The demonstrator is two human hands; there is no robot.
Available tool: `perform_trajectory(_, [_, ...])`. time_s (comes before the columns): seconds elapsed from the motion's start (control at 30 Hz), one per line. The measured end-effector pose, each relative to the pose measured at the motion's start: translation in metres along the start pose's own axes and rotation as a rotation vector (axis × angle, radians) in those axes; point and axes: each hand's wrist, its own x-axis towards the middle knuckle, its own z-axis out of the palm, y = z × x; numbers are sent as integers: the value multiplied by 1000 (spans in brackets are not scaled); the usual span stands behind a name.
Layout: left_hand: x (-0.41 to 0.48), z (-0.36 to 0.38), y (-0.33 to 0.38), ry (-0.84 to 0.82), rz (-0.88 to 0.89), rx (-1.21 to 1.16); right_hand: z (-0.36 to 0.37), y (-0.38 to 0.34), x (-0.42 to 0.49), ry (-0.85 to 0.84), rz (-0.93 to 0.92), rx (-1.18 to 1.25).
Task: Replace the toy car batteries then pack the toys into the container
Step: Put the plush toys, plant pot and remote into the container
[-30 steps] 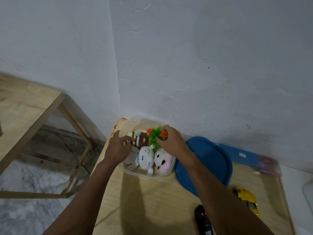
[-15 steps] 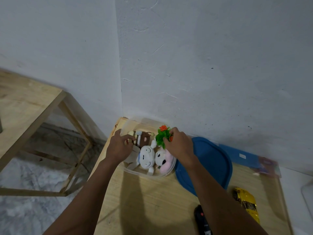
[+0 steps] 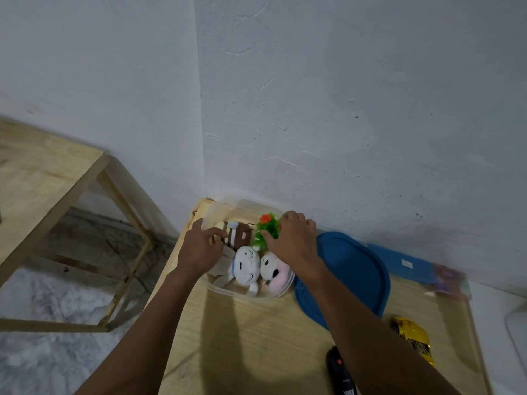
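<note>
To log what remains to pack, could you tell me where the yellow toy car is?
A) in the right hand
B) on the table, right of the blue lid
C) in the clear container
B: the yellow toy car lies on the table beside the blue lid.

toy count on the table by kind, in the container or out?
plush toys: 3 (brown plush, white plush, pink plush)
toy plant: 1
yellow toy car: 1
black remote: 1
total: 6
</note>
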Motion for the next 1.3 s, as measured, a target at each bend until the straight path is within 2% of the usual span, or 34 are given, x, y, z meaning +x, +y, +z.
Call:
perform_trajectory(0.1, [0, 0, 0, 3, 4, 0, 5, -1, 1, -81, -33, 113])
perform_trajectory(0.3, [-1, 0, 1, 2, -7, 22, 17, -3, 0, -169, -35, 40])
perform_trajectory(0.5, [-1, 1, 0, 8, 0, 30, 12, -2, -9, -156, -17, -27])
perform_trajectory(0.77, [-2, 3, 2, 78, -14, -20, 5, -10, -16, -29, 29, -140])
perform_trajectory(0.93, [-5, 2, 0, 142, 5, -173, -2, -3, -24, 82, 64, 81])
perform_trajectory(1.03, [-6, 2, 3, 172, -71, -214, -9, 13, -46, 176, 141, 297])
perform_trajectory(1.13, [-7, 3, 9, 195, -144, -194, -11, 36, -85, 175, 271, 570])
perform_trajectory(1.23, [-10, 5, 11, 211, -154, -150, 1, 62, -128, 170, 375, 529])
perform_trajectory(1.3, [-14, 7, 13, 222, -170, -122, 10, 78, -150, 84, 490, 459])
